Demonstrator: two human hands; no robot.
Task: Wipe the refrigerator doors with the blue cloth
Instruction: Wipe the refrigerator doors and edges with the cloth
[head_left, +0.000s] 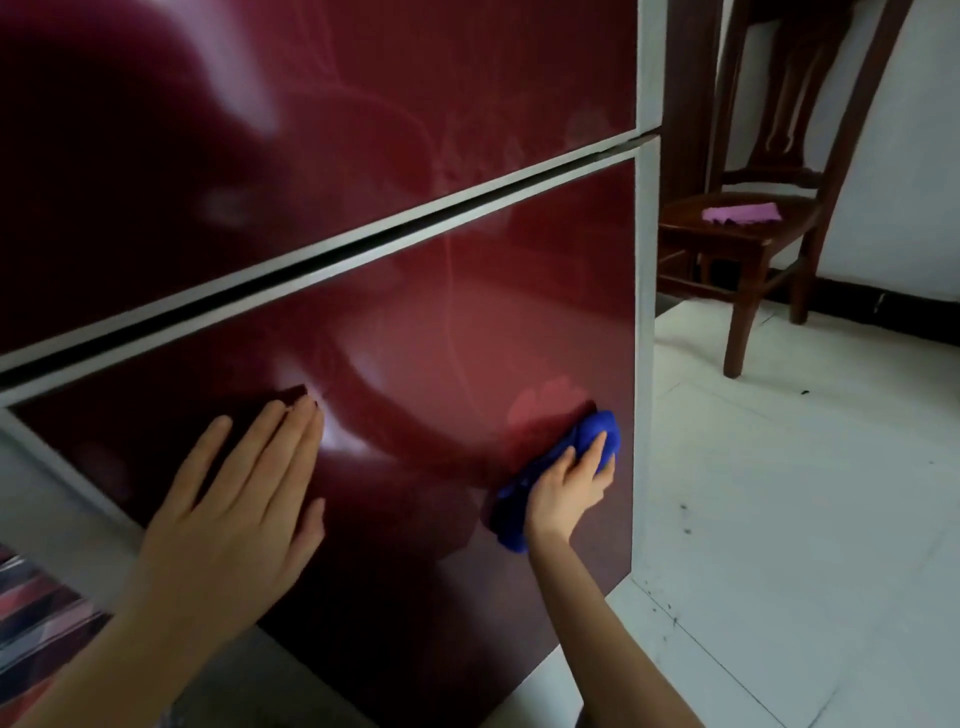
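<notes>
A refrigerator with glossy dark red doors fills the view: an upper door (337, 130) and a lower door (426, 332), split by a white-framed gap. My right hand (569, 486) presses a bunched blue cloth (597, 434) flat against the lower door near its right edge; part of the cloth (511, 522) hangs out below the wrist. My left hand (234, 504) lies flat on the lower door at the left, fingers straight and together, holding nothing.
To the right of the refrigerator stands a dark wooden chair (748, 244) with a pink cloth (740, 213) on its seat. White tiled floor (805, 493) spreads to the right, with a white wall and black skirting behind. Striped fabric (36, 618) shows at lower left.
</notes>
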